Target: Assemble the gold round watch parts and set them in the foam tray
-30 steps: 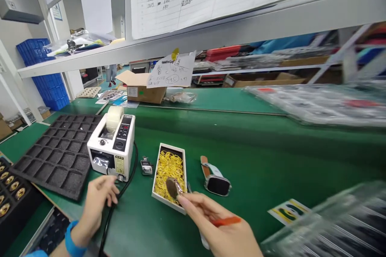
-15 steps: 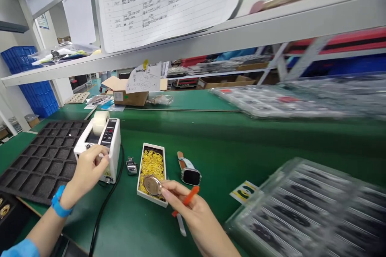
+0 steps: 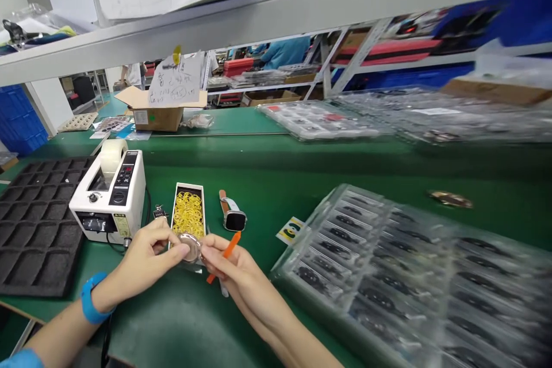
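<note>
1. Item observed: a round metal disc (image 3: pixel 190 247) with a raised rim and a shiny face, held up by both hands over the near end of an open white box of yellow rubber bands (image 3: pixel 188 214). Whether it touches the box cannot be determined.
2. Orientation: the disc's face is seen at a slant, so it reads as an oval, its long axis running roughly side to side between the hands.
3. Left hand (image 3: pixel 142 261): the fingers (image 3: pixel 173 243) are closed on the disc's left edge, grasping it.
4. Right hand (image 3: pixel 240 267): closed on the disc's right edge, also grasping it. An orange-handled tool (image 3: pixel 227 247) lies across this hand; whether it is gripped cannot be determined.
5. Relation: the disc sits about midway between the hands, neither hand clearly nearer.
6. Adjacent items on the green surface (image 3: pixel 181 322): a wristwatch with a tan strap (image 3: pixel 233 217) beyond the right hand, a white tape dispenser (image 3: pixel 107 192) beyond the left, and a clear plastic blister tray (image 3: pixel 388 276) to the right. A blue wristband (image 3: pixel 91 306) is worn on the left wrist.
</note>
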Motion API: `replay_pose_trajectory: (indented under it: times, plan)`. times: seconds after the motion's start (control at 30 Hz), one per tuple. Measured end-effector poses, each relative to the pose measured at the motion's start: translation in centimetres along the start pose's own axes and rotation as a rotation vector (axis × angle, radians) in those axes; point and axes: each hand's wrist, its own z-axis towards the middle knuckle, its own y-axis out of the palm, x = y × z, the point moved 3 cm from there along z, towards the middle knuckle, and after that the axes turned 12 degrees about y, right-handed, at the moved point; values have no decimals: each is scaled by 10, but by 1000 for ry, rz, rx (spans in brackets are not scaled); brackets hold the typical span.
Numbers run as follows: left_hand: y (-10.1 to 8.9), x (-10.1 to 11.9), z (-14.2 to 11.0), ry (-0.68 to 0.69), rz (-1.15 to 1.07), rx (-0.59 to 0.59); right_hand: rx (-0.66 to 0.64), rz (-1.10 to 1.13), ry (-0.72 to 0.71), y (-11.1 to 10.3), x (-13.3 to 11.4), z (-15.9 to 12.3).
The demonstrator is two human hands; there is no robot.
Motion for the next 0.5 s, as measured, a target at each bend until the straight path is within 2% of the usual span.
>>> replay_pose_trajectory:
  times: [0.5]
  plan:
    - [1,-1,1,13,-9,17,54,-35,-25,-1,-2,-3]
